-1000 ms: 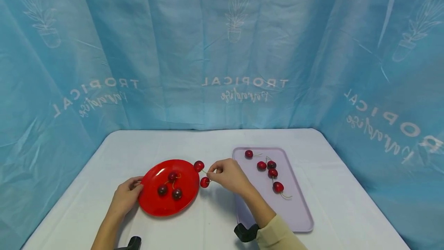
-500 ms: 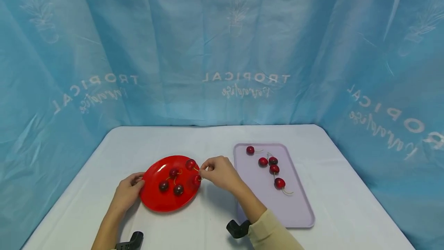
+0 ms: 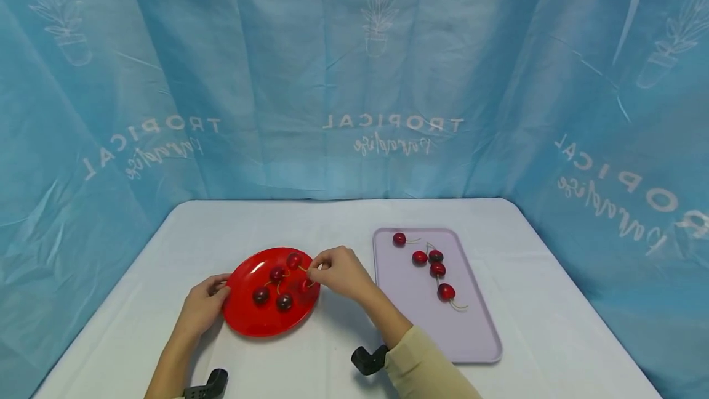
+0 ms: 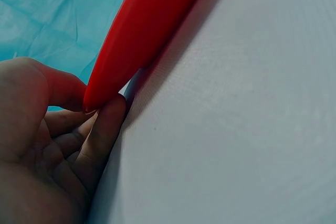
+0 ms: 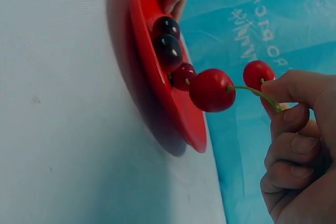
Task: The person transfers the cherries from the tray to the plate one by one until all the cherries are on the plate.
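On the left of the table lies a red plate (image 3: 255, 319), its rim pinched between the thumb and fingers of my left hand (image 3: 200, 305). In the left wrist view the thumb lies over the rim and a fingertip beneath. My right hand (image 3: 340, 273) pinches the green stem of a pair of red cherries (image 5: 212, 90) above the plate's right side. One cherry of the pair (image 3: 294, 261) hangs toward the plate's far side, the other nearer me. Several cherries with stems rest on the plate, including a dark cherry (image 3: 261, 295) and a redder cherry (image 3: 277, 273).
To the right stands a pale purple tray (image 3: 471, 337) with several cherries (image 3: 445, 292) on it. A white cloth covers the table (image 3: 343, 220). Blue curtains (image 3: 266, 79) hang behind it and at both sides. Each wrist wears a black camera mount (image 3: 368, 360).
My right hand has moved left, carrying the pair of cherries from beside the plate's edge to over it. The left hand stays at the rim. The head view has shifted slightly.
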A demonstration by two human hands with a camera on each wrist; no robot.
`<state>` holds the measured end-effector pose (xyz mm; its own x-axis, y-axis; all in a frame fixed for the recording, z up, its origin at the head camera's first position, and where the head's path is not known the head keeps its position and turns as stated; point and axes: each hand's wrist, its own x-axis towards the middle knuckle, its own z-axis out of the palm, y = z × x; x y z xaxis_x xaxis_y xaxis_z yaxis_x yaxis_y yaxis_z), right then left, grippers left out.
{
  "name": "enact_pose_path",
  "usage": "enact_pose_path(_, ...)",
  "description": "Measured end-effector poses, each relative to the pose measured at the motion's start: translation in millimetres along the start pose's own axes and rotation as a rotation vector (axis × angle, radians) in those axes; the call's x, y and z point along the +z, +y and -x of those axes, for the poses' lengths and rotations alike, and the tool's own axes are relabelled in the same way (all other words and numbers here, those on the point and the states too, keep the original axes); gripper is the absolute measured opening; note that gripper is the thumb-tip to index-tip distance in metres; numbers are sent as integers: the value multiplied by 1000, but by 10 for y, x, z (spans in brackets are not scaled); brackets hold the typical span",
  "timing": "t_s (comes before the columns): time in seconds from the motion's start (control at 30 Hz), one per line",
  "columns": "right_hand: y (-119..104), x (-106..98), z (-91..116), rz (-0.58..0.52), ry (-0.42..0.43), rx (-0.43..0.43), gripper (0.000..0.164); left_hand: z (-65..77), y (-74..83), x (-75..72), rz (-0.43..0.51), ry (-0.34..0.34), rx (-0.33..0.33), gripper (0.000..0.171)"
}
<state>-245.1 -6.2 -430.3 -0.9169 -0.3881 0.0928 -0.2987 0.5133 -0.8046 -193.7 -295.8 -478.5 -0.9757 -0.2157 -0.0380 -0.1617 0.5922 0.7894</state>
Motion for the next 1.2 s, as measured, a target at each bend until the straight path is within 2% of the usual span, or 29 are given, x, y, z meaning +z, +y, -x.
enact_pose_path(0.3,15,154,-84,22,-18,-16,6,30,-26,20,4,-4,7,42)
enact_pose_path(0.43,-41,229,-132,11,-33,-36,7,10,-30,10,8,1,7,43)
enact_pose_path(0.77,-155,384,-210,3,-52,-21,4,-10,5,7,-2,2,11,42)
enact_pose_path(1.2,-67,576,-209,-6,-49,3,5,7,2,-8,-1,-4,12,42)
